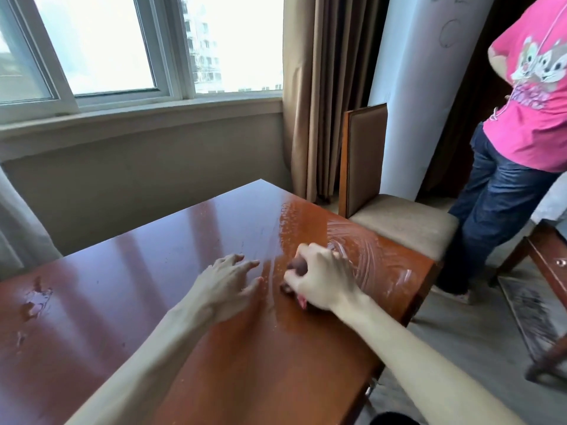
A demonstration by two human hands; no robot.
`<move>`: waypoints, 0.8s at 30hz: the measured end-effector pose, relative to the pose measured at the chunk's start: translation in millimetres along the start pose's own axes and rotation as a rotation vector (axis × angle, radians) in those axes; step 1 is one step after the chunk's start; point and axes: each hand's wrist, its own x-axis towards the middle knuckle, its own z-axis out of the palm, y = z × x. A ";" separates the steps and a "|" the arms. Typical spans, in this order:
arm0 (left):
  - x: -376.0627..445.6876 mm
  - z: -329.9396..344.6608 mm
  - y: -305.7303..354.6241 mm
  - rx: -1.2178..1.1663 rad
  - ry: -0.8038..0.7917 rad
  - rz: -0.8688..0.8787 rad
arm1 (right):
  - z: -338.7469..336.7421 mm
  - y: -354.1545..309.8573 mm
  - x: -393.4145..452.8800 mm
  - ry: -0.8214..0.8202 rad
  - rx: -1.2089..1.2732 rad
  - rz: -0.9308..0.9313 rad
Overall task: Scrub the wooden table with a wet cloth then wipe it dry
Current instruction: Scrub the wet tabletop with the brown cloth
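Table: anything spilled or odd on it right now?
Yes. A small puddle sits on the table near its left edge, apart from the swirled wet streaks by the right hand, which grips the cloth. The left hand rests flat. No damage visible.

The right hand [322, 279] is covering most of the cloth [297, 267]; the frame's edge is cutting off the bystander [527, 118] at the shoulders.

light: daylight from the window [122, 44] beyond my hands, blown out white
glare: shiny streaks on the table [153, 256] past my fingers
edges: fisheye bend, slightly soft
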 end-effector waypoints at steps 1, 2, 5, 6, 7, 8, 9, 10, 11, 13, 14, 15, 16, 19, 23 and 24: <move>-5.4 1.0 -0.4 -0.001 0.006 -0.005 | -0.8 9.0 15.3 0.030 0.000 0.078; -10.0 2.9 -2.4 0.002 0.016 -0.006 | 1.4 16.5 26.9 0.061 0.003 0.142; -14.4 9.3 -13.2 0.013 0.023 -0.021 | 8.3 14.7 20.9 0.080 -0.042 0.093; -10.1 11.6 -16.6 0.020 0.029 -0.033 | 9.0 12.2 11.4 0.052 -0.030 0.030; -2.7 13.6 -19.5 0.034 0.036 -0.048 | 8.3 11.7 4.5 0.008 0.006 -0.013; 7.6 15.2 -22.1 0.055 0.045 -0.064 | 7.1 14.8 7.1 -0.028 0.029 -0.032; 19.1 16.3 -23.7 0.075 0.052 -0.083 | 7.1 21.8 18.9 -0.040 0.034 -0.030; 30.6 17.5 -24.5 0.092 0.054 -0.107 | 9.7 31.2 36.9 -0.027 0.016 -0.009; 41.6 19.5 -25.7 0.104 0.061 -0.133 | 14.3 42.0 57.9 0.005 -0.013 0.032; 60.1 25.4 -29.6 0.111 0.059 -0.176 | 26.1 65.6 102.4 0.064 -0.067 0.139; 66.2 27.8 -32.0 0.117 0.044 -0.186 | 32.1 77.2 122.7 0.085 -0.081 0.180; 69.7 30.8 -35.1 0.137 0.033 -0.186 | 36.7 87.8 142.3 0.101 -0.091 0.204; 71.4 33.5 -38.0 0.164 0.028 -0.176 | 39.5 97.0 160.1 0.103 -0.102 0.223; 76.5 33.6 -45.3 0.206 0.005 -0.152 | 44.9 116.3 205.0 0.092 -0.128 0.270; 76.2 31.4 -41.5 0.213 -0.003 -0.163 | 47.0 117.0 218.5 0.096 -0.156 0.297; 75.0 31.3 -40.2 0.214 -0.006 -0.166 | 46.1 112.2 210.0 0.099 -0.154 0.296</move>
